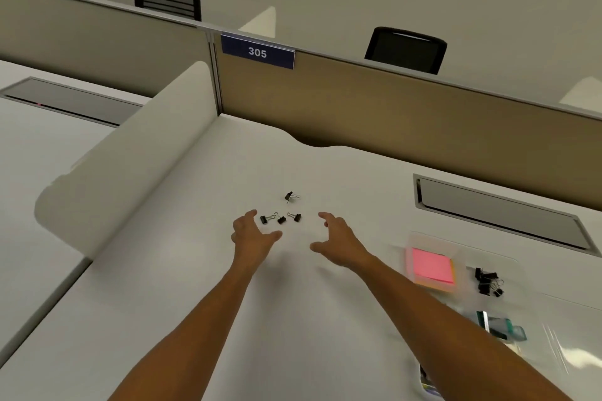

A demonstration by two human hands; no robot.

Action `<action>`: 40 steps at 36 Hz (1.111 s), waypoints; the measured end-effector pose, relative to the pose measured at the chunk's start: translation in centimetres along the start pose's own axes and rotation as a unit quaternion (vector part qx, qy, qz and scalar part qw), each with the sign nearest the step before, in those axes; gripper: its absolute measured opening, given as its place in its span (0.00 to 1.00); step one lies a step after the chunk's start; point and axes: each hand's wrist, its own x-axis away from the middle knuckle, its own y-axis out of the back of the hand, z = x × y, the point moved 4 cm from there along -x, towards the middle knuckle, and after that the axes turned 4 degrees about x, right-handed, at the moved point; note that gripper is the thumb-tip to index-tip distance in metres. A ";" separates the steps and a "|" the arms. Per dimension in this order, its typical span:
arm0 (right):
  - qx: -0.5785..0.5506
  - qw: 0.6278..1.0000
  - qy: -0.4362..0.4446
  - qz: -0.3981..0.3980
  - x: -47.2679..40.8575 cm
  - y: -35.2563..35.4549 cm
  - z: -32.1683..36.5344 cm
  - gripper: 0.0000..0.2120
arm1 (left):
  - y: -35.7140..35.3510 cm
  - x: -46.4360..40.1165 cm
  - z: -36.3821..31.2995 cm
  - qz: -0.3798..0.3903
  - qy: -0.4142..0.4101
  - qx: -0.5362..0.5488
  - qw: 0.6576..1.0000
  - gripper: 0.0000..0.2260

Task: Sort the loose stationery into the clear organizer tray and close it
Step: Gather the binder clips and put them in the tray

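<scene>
Both arms out: my left hand point(250, 231) and right hand point(338, 238) spread wide, empty, flanking 4 loose binder clips point(280, 217) to scoop them. Clear organizer tray point(423, 239) waits well right, part-filled.

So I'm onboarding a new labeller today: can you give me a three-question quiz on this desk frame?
1. True or false: the left hand is already gripping a binder clip.
2. How many loose binder clips lie on the desk ahead of the hands?
3. Which item sits in the clear organizer tray beside the clips already sorted? A) pink sticky notes B) scissors C) a stapler

Key
1. False; both it and the right hand are open and empty.
2. Four.
3. A.
</scene>
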 end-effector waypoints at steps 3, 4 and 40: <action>0.076 0.997 0.027 0.009 -1.8 0.1 1.1 0.39 | -0.9 -1.1 -0.1 0.012 -0.004 -0.030 0.999 0.37; 0.097 0.995 0.036 0.013 -2.3 0.1 1.4 0.39 | -1.2 -1.4 -0.1 0.013 -0.007 -0.038 0.999 0.37; 0.242 0.957 0.156 -0.023 -9.3 -2.5 3.6 0.09 | -4.9 -4.6 -1.2 -0.010 -0.258 -0.307 0.916 0.10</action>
